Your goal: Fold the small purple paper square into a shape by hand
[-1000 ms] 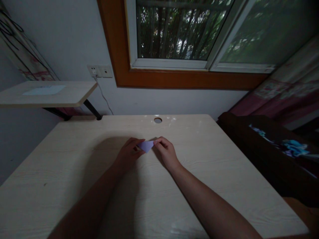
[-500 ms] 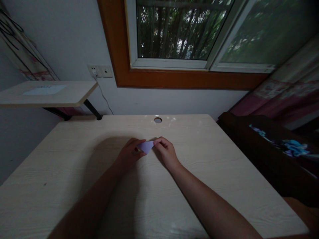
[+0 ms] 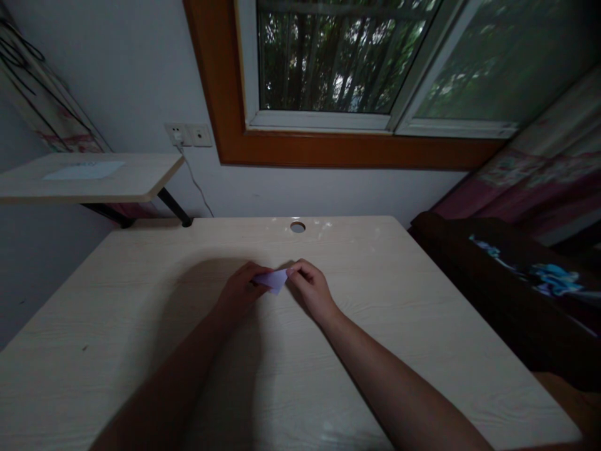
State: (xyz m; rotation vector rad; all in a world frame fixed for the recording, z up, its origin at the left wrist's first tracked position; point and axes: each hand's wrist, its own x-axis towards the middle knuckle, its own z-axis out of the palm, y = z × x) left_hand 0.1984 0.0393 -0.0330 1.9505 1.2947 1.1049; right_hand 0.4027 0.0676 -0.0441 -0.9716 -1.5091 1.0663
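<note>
A small folded piece of pale purple paper point(image 3: 273, 279) lies just above the middle of a light wooden desk point(image 3: 141, 326). My left hand point(image 3: 239, 292) pinches its left end with curled fingers. My right hand point(image 3: 310, 290) pinches its right end, thumb and forefinger closed on the paper's corner. Both forearms reach in from the bottom of the view. The paper sits low, at or just above the desk surface.
A round cable hole point(image 3: 297, 227) is near the desk's far edge. A small side shelf point(image 3: 136, 178) with a sheet on it stands at the left. A wall socket point(image 3: 188, 134) and a window point(image 3: 338, 56) are behind. Dark furniture point(image 3: 493, 282) stands at the right.
The paper looks flatter and narrower now than before. My left fingers have shifted slightly over its left end. Both hands stay in the same place.
</note>
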